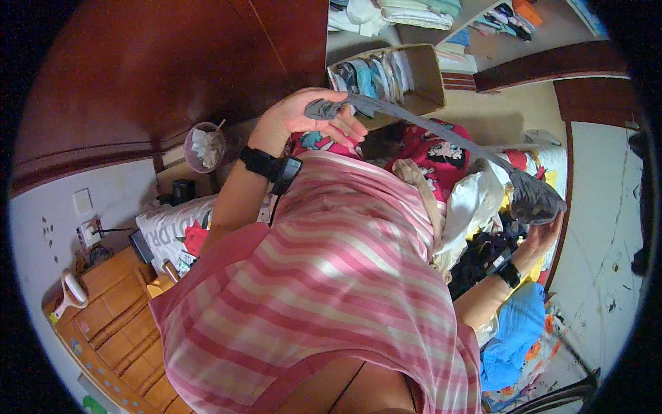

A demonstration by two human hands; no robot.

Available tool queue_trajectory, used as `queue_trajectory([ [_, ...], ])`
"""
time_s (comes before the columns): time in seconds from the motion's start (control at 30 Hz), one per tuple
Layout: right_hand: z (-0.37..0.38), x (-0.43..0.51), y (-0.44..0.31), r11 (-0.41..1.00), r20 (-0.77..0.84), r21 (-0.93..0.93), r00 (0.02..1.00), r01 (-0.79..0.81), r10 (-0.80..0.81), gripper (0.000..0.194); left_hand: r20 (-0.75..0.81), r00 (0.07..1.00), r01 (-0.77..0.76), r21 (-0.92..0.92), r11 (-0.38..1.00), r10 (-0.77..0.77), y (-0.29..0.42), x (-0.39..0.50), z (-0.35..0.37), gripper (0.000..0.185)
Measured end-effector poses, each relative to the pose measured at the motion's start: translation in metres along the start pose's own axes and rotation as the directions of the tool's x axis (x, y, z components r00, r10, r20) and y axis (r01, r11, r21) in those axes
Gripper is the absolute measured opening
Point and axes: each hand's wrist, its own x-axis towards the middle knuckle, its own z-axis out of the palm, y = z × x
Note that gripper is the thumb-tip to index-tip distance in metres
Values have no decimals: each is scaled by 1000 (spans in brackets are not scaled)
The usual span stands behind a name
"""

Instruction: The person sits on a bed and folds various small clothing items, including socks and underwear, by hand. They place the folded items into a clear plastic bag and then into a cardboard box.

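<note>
A dark grey sheer stocking (439, 128) runs stretched between my two hands above my lap. My left hand (315, 116) pinches one end under the thumb, with a bunched tip hanging over the palm and the other fingers spread. At the far right, the stocking's wider end covers the fingers of my right hand (548, 230); whether they are inside it or behind it is hard to tell. Beneath the right hand lies a heap of black clothing (481, 253). White and beige fabric (473, 194) lies between that heap and my pink patterned trousers (439, 150).
Ahead, a cardboard box (426, 77) holds upright folded clothes under shelves of folded fabric (419, 13). A waste basket (199, 164) with crumpled paper stands ahead left. Blue cloth (514, 336) lies at right. A wooden headboard (121, 321) and a lint roller (71, 297) are at left.
</note>
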Motion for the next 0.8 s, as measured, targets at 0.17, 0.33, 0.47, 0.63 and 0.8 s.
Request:
queue_trajectory([
  [0.17,-5,9,8,977,60,49,977,-207,204,45,168,985,-8,-179,984,39,-7,27,13,51],
  [0.33,-3,3,11,961,-57,-133,970,-241,236,46,182,975,-114,-85,990,128,-2,28,32,51],
  [0.47,-9,-1,7,977,-24,-42,978,-210,209,50,-84,987,-113,272,956,140,2,15,36,41],
  [0.63,-25,-10,2,992,-242,-102,969,-70,43,58,-298,933,-124,266,956,204,1,10,12,11],
  [0.8,-65,-9,5,999,-264,-25,964,-24,16,45,-548,685,-410,253,876,479,-5,-11,-50,15],
])
